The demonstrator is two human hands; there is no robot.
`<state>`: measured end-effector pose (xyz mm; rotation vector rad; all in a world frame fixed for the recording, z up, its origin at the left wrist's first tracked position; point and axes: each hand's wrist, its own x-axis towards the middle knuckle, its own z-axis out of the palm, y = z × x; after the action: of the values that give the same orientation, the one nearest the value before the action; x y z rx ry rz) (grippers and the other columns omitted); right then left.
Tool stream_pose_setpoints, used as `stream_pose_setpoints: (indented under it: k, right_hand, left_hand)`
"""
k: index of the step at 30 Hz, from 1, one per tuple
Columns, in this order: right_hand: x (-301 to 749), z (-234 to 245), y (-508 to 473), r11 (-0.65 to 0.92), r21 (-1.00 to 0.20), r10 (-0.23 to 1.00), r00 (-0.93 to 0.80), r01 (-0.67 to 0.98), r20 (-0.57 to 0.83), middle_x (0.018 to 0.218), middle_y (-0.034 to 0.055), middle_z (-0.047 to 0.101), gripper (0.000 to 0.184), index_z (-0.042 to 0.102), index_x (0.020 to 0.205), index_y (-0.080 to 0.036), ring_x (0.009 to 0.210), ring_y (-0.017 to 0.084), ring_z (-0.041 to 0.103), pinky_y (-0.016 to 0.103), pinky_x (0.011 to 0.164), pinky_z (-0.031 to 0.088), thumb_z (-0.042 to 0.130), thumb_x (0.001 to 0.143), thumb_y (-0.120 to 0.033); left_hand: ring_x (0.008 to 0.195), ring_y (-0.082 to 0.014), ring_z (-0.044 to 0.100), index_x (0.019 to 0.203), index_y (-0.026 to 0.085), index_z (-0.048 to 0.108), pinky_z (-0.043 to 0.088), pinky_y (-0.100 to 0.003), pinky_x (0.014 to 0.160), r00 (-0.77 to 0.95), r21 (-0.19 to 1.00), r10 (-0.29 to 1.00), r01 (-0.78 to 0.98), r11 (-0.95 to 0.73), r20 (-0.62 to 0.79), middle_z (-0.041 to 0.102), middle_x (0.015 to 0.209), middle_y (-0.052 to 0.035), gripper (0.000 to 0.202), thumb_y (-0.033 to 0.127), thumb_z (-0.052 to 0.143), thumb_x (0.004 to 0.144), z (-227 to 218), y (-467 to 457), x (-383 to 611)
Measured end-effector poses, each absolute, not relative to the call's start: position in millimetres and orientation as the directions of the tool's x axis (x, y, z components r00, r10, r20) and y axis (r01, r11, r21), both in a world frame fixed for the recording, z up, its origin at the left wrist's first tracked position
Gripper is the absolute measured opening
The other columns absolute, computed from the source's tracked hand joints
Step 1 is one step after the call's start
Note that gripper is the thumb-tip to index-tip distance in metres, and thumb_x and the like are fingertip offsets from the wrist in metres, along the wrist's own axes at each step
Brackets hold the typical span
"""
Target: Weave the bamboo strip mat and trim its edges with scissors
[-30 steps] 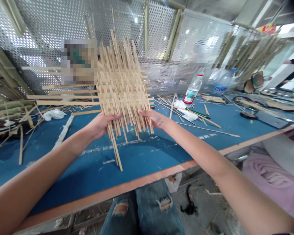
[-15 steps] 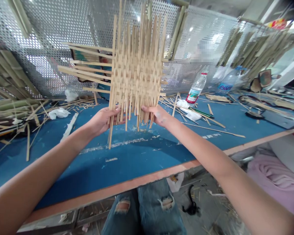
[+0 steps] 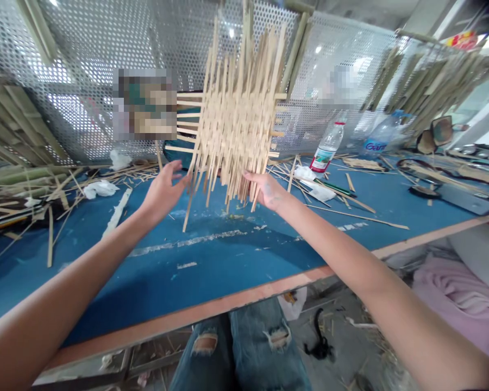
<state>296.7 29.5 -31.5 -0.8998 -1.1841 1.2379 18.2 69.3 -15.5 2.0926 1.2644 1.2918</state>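
Held upright over the blue bench (image 3: 228, 260), clear of its top: a woven bamboo mat (image 3: 238, 114), leaning a little to the right, with loose strip ends sticking out on all sides. Right hand (image 3: 267, 190) at the mat's lower right corner, grip closed on the ends of several strips there. Left hand (image 3: 163, 190) at the lower left, grip wide open, fingers spread, holding nothing (fingertips just beside the lowest strip ends; touching or not, cannot tell). One longer strip hanging down between the hands, toward the bench. On the bench behind: loose bamboo strips (image 3: 342, 198), a white rag (image 3: 100, 188), a plastic bottle (image 3: 327, 147) standing right of the mat. Behind all, a perforated metal panel (image 3: 85, 54).
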Motion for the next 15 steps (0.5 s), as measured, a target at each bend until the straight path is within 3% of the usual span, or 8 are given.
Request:
stream_pose_setpoints:
  k: [2, 4, 8, 12, 15]
  right_hand:
    - [292, -30, 26, 0.169, -0.956, 0.977, -0.083, -0.239, 0.194, 0.139, 0.0088, 0.069, 0.048, 0.068, 0.114, -0.023, 0.148, 0.033, 0.045, 0.06, 0.122, 0.038, 0.082, 0.075, -0.046]
    - [286, -29, 21, 0.159, -0.951, 0.971, -0.131, -0.265, 0.198, 0.135, 0.0102, 0.07, 0.047, 0.068, 0.117, -0.022, 0.139, 0.035, 0.055, 0.06, 0.115, 0.046, 0.078, 0.079, -0.048]
    - [274, -27, 10, 0.179, -0.949, 0.953, -0.195, -0.261, 0.233, 0.132, 0.0104, 0.071, 0.047, 0.066, 0.122, -0.022, 0.126, 0.034, 0.065, 0.056, 0.107, 0.053, 0.073, 0.084, -0.049]
    - [266, -25, 2, 0.175, -0.946, 0.934, -0.259, -0.272, 0.247, 0.137, 0.0094, 0.069, 0.049, 0.065, 0.126, -0.023, 0.129, 0.033, 0.063, 0.055, 0.11, 0.052, 0.074, 0.084, -0.046]
    - [265, -27, 3, 0.159, -0.949, 0.931, -0.28, -0.271, 0.236, 0.137, 0.0098, 0.068, 0.052, 0.065, 0.128, -0.022, 0.129, 0.034, 0.062, 0.056, 0.111, 0.051, 0.076, 0.082, -0.042]
  left_hand:
    - [0.14, -0.0303, 0.053, 0.15, 0.014, 0.05, 0.038, -0.047, 0.12, 0.227, 0.482, 0.698, 0.58, -0.657, 0.679, 0.053, 0.153, -0.0192, 0.065, 0.025, 0.064, 0.088, -13, 63, 17]
    - [0.151, -0.0283, 0.04, 0.154, 0.014, 0.047, 0.029, -0.048, 0.125, 0.361, 0.268, 0.542, 0.585, -0.765, 0.759, 0.047, 0.16, -0.0186, 0.065, 0.018, 0.056, 0.089, -10, 49, 20]
    - [0.158, -0.0303, 0.028, 0.157, 0.025, 0.045, 0.014, -0.052, 0.129, 0.702, -0.024, 0.334, 0.447, -0.894, 0.628, 0.035, 0.17, -0.0096, 0.064, 0.027, 0.055, 0.093, -12, 21, 36]
    - [0.161, -0.0366, 0.012, 0.164, 0.014, 0.03, 0.01, -0.053, 0.129, 0.769, -0.049, 0.327, 0.421, -0.906, 0.55, 0.018, 0.174, -0.0173, 0.083, 0.044, 0.061, 0.093, -28, 16, 49]
    - [0.161, -0.0358, 0.013, 0.16, 0.013, 0.038, 0.009, -0.051, 0.13, 0.747, 0.003, 0.378, 0.45, -0.893, 0.547, 0.02, 0.173, -0.0178, 0.075, 0.045, 0.059, 0.096, -37, 18, 52]
